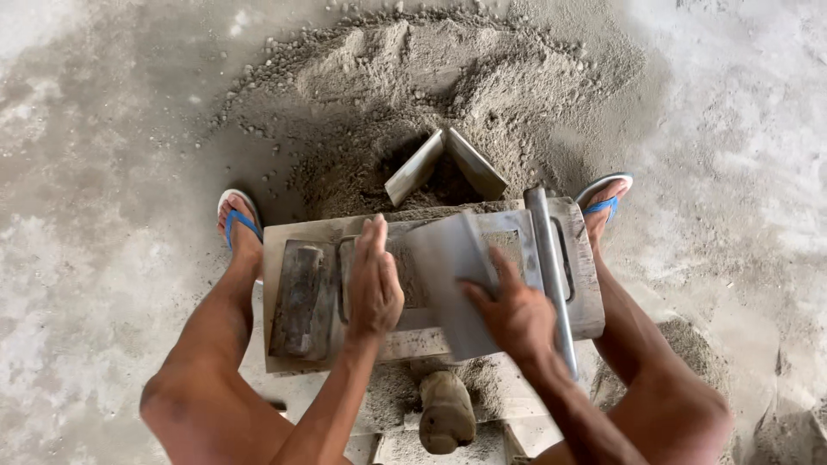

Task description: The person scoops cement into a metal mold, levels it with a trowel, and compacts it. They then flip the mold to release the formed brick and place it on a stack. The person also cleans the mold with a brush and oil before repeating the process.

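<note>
Grey metal plate (448, 284) lies at the centre of the frame, on top of a wooden mould box (586, 284) that is filled with damp grey sand-cement mix. The right hand (517, 314) presses on the lower right part of this plate, fingers spread and flat, not clamped around it. The left hand (373, 284) lies flat with fingers together on the mould just left of the plate, its fingertips near the far edge of the box. The two hands are apart.

A metal pipe handle (551, 275) runs along the right side of the box, touching the right wrist. On the left part of the box rests a worn wooden block (297, 301). Below the box, at the lower centre, a rounded lump (446, 413) sits on the frame.

Beyond the far edge, a folded metal scoop (444, 164) stands in the pile of mix (448, 77) at the upper centre. Two feet in blue sandals (237, 220) stand at both sides of the box. The concrete floor (86, 129) is open at the left and right of the frame.
</note>
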